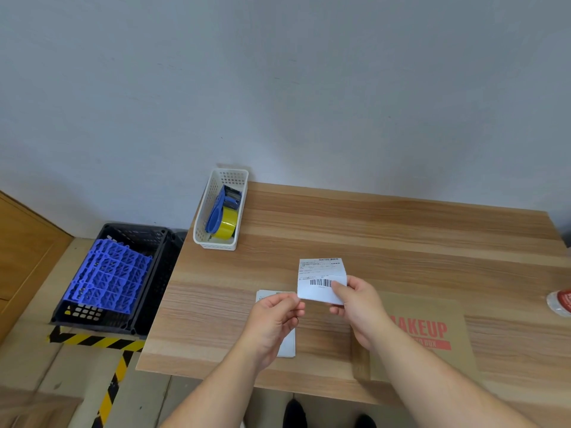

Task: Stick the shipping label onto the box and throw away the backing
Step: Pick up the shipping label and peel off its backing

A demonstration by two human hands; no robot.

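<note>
A white shipping label (319, 274) with barcodes is held up above the wooden table. My left hand (273, 319) pinches its lower left corner. My right hand (358, 307) pinches its lower right edge, thumb on the front near the barcode. The brown cardboard box (432, 335), flat-topped with red "MAKEUP" lettering, lies on the table under my right forearm. More white label sheets (287, 344) lie on the table beneath my left hand, mostly hidden by it.
A white plastic basket (206, 230) at the table's back left holds a blue tape dispenser with a yellow roll. On the floor to the left stands a black crate (160, 273) with blue plastic grids inside. A plastic-wrapped object (560, 302) sits at the right edge.
</note>
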